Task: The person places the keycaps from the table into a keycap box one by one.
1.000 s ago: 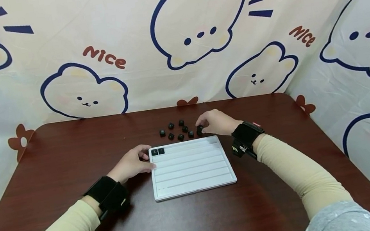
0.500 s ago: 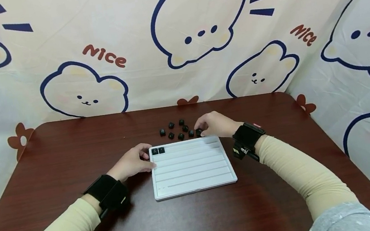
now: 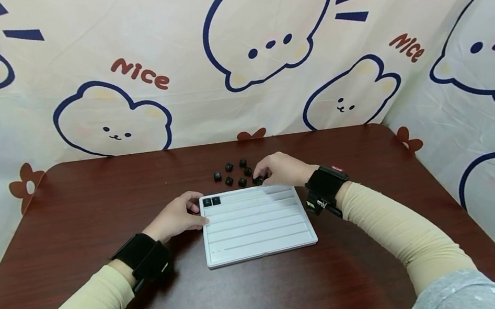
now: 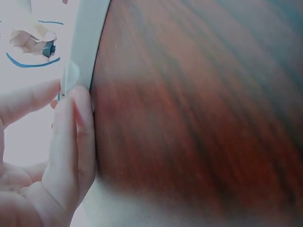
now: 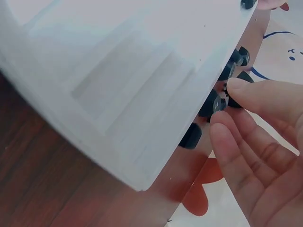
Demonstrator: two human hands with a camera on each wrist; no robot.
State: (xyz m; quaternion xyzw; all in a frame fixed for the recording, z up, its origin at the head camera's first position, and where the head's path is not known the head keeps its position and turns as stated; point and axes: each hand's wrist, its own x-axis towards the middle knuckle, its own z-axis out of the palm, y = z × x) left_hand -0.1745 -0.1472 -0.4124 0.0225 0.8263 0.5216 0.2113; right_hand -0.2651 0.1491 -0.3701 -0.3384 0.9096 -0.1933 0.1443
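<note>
A small black piece (image 5: 240,101), blocky and dark-sided, is pinched between thumb and fingers of the right hand (image 3: 284,169), just beyond the far edge of a white tray (image 3: 257,227). The tray is shallow, ridged into long rows; two black blocks (image 3: 207,202) sit side by side in its far-left corner. The left hand (image 3: 177,218) grips its left edge. Similar loose blocks (image 3: 242,182) lie behind it on the brown table (image 3: 268,299).

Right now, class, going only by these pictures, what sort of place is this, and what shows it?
Probably an indoor tabletop workspace, perhaps arranged for recording: there is a dark brown table, a cartoon-printed cloth hanging behind it, and a black strap on the person's left wrist.
</note>
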